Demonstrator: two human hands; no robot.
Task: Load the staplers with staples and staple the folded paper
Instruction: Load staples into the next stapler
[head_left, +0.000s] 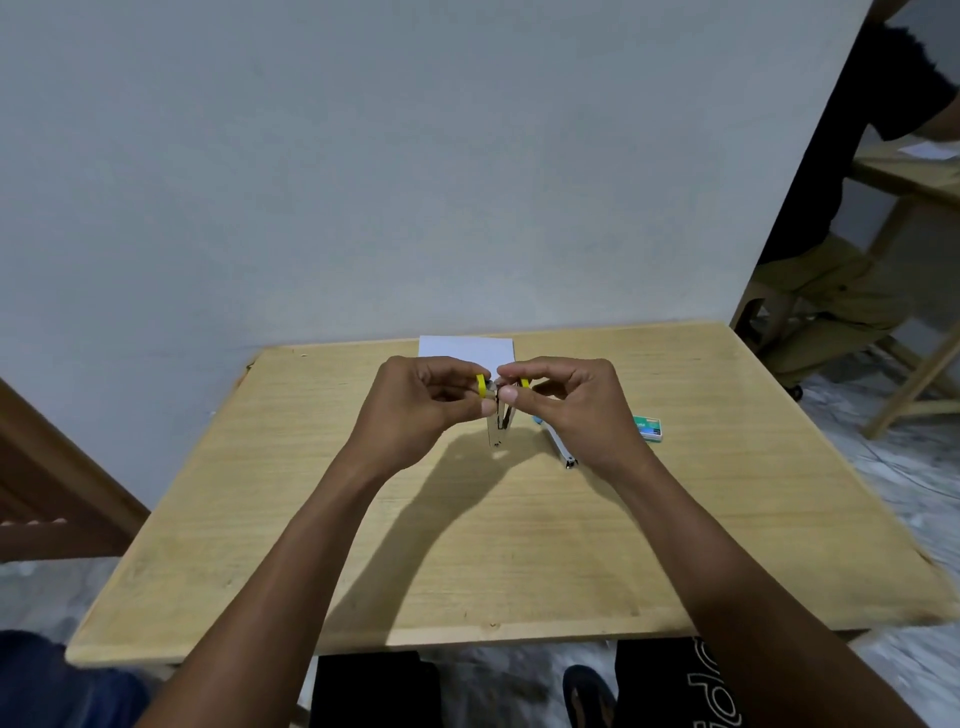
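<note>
Above the middle of the wooden table (311, 545), both hands hold a small metal stapler with yellow ends (500, 415), hinged open with its nose pointing down. My left hand (421, 405) grips its left half, fingers curled round the yellow end. My right hand (571, 402) pinches its right half between thumb and fingertips. A second stapler with a blue end (560, 448) lies on the table, partly hidden under my right hand. A green staple box (649, 428) sits to its right. White folded paper (465, 347) lies at the table's far edge, behind my hands.
A grey wall stands right behind the table. Another person sits at a second wooden table (904, 176) at the far right. A brown wooden piece (52, 499) stands at the left. My knees and a shoe show below the table's near edge.
</note>
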